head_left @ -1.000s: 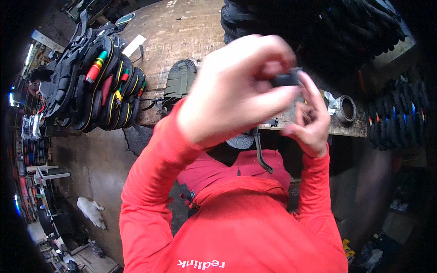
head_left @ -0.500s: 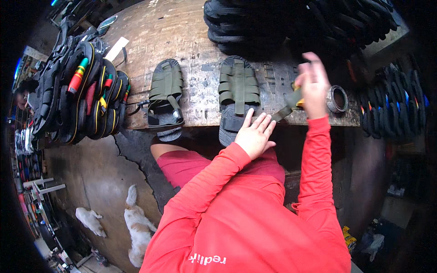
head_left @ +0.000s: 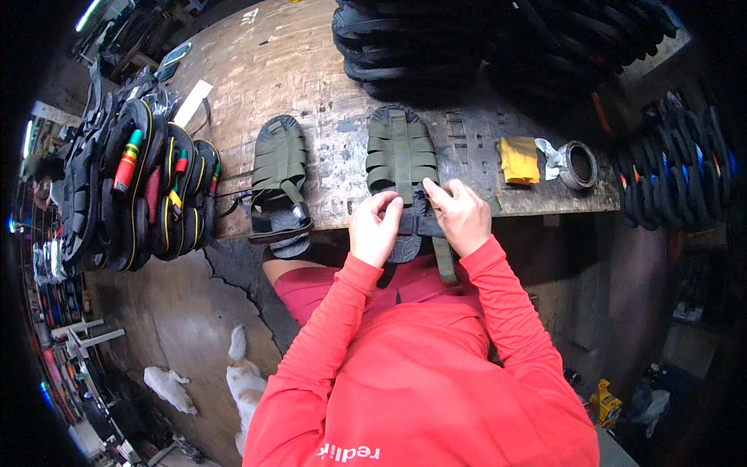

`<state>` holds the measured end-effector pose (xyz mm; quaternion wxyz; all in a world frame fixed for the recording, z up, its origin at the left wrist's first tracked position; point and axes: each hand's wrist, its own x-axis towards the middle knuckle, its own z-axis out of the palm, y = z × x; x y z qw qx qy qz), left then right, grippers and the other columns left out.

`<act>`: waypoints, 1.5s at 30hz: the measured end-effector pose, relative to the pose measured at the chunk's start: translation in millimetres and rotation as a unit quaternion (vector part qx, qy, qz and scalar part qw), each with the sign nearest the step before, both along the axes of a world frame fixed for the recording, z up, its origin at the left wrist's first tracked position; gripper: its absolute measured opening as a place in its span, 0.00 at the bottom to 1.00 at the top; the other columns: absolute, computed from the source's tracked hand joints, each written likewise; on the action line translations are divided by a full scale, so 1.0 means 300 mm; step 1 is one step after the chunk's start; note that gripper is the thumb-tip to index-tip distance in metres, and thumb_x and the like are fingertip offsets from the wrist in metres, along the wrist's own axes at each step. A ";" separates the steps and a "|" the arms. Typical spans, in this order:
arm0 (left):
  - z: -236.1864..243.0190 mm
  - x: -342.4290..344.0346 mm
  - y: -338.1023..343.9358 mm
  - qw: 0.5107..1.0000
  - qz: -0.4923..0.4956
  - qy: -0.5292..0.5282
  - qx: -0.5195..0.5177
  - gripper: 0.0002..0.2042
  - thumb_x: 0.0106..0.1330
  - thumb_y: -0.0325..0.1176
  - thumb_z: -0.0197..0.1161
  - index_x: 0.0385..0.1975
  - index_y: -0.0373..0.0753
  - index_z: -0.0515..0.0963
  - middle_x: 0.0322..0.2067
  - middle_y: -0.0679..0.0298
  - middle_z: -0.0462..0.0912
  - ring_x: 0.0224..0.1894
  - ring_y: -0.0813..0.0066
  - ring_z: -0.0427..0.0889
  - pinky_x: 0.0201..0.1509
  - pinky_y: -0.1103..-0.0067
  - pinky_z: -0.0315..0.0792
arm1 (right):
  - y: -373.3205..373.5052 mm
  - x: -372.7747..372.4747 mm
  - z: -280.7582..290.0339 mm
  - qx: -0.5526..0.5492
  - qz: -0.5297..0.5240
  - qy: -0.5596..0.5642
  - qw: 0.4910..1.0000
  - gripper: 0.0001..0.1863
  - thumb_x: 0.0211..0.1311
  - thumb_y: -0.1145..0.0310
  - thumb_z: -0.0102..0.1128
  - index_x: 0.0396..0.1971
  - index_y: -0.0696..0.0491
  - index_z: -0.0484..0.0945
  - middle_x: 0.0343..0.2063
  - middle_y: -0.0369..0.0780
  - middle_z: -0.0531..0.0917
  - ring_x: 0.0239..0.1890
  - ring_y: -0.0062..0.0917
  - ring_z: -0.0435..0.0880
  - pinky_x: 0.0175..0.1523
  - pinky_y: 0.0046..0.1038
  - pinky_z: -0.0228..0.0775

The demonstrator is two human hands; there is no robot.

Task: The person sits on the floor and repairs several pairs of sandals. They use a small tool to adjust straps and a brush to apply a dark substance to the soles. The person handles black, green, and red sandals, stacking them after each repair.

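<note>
Both hands (head_left: 420,222) now hiding sandal (head_left: 402,156) heel

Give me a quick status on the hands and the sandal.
Left hand and right hand both gripping heel strap of olive sandal. Sandal on bench edge. Second sandal lies apart; nothing obstructing.

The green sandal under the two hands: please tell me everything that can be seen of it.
The green sandal is olive, with several woven-looking straps across the top and one strap along its middle. It lies sole down on the worn wooden table, toe away from the person, heel end over the near edge. The left hand and the right hand both grip its heel part. A loose strap hangs below.
</note>
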<state>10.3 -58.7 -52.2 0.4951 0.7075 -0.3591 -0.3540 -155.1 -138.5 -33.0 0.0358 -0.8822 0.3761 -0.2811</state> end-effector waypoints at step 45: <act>-0.026 0.034 0.022 0.888 -0.117 0.422 -0.141 0.10 0.77 0.30 0.57 0.53 0.34 0.75 0.50 0.58 0.83 0.53 0.65 0.85 0.57 0.69 0.80 | 0.041 -0.016 0.034 0.183 0.060 -0.154 0.969 0.11 0.64 0.73 0.67 0.46 0.53 0.86 0.35 0.41 0.84 0.35 0.32 0.83 0.41 0.28 0.77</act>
